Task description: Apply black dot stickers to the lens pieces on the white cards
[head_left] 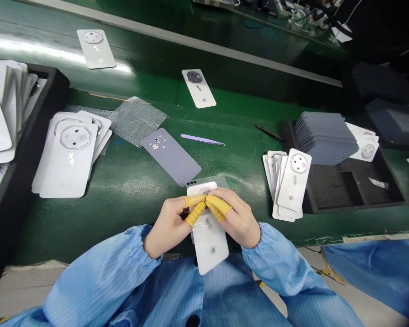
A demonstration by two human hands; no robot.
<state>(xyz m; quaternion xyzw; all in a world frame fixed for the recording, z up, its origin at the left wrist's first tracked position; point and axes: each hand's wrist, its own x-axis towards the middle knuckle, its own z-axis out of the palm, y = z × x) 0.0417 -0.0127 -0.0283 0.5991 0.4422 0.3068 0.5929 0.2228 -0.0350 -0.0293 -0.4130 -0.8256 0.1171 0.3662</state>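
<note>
Both hands meet over the top part of a white phone back cover (213, 238), their fingertips in yellow finger cots. My left hand (175, 218) pinches thumb to forefinger at the camera area, and what lies between them is too small to make out. My right hand (233, 213) is pinched against the left fingertips, its contents hidden too. Under the cover lies a piece of clear bubble wrap (221, 181). Just beyond, a grey-purple back cover (172, 156) lies flat, with purple tweezers (202, 139) past it.
White covers (75, 168) are stacked at left beside a black tray (59, 81). Bubble wrap (138, 120) lies behind. At right are more white covers (295, 186) and a black tray (327, 186) holding grey sheets (322, 136). Single covers (201, 93) lie farther back. A co-worker's sleeve (371, 268) shows at right.
</note>
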